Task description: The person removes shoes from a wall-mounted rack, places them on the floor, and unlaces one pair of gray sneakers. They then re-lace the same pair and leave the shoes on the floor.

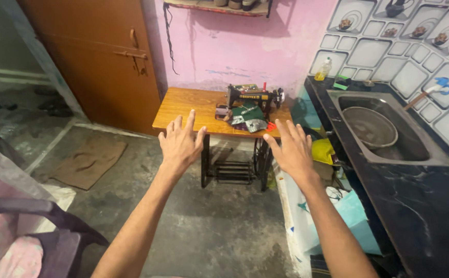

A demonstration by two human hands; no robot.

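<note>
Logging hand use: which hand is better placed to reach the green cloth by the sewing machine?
Probably the right hand: it lies nearer the green cloth beside the sewing machine. The left hand sits further left. Both are open and empty.

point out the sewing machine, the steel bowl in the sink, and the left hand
sewing machine point(252, 96), head view, on the black body above the wooden table.
steel bowl point(369, 127), head view, on its inner base.
left hand point(180, 144), head view, on the back of the hand, fingers spread.

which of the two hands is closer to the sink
The right hand, with fingers spread open, is closer to the steel sink; the left hand is farther, over the wooden sewing table's left part.
</note>
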